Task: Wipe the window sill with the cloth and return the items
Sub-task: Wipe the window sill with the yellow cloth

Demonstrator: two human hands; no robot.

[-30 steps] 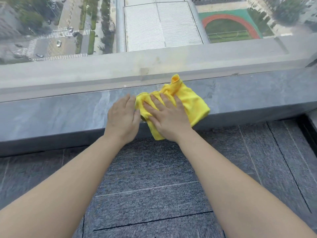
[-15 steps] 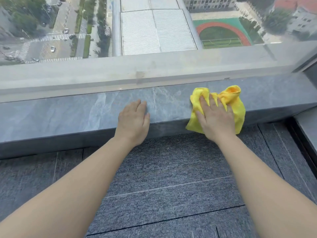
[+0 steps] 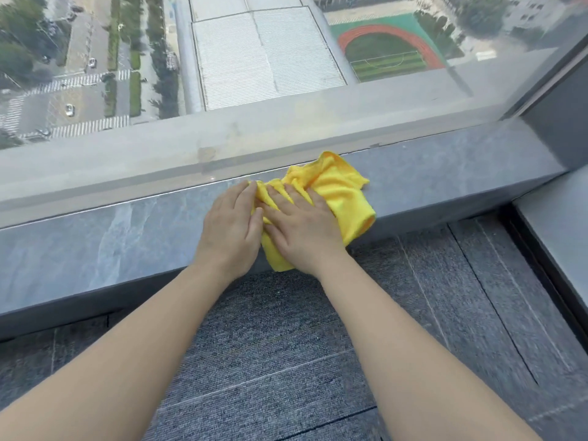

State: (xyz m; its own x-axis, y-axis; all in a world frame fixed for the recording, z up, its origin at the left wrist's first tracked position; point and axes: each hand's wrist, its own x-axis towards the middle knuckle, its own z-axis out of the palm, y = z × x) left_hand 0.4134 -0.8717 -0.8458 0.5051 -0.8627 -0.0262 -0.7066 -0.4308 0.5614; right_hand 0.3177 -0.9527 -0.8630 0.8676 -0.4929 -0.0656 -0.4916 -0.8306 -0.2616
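Half a second ago the right hand [image 3: 304,232] had swept the yellow microfibre cloth [image 3: 342,194] off to the right; now it is back beside the left hand [image 3: 230,224], so a back-and-forth wiping stroke seems underway. Both hands lie flat, fingers spread, the right pressing the bunched, soft cloth onto the smooth grey marbled window sill [image 3: 105,237].

hands: 2, left hand [image 3: 230,226] and right hand [image 3: 304,230], side by side at the window sill's front edge | yellow cloth [image 3: 345,198]: 1, crumpled, spilling over that edge | window sill [image 3: 95,237]: 1, grey stone | window pane [image 3: 254,58]: 1 | bare forearms: 2
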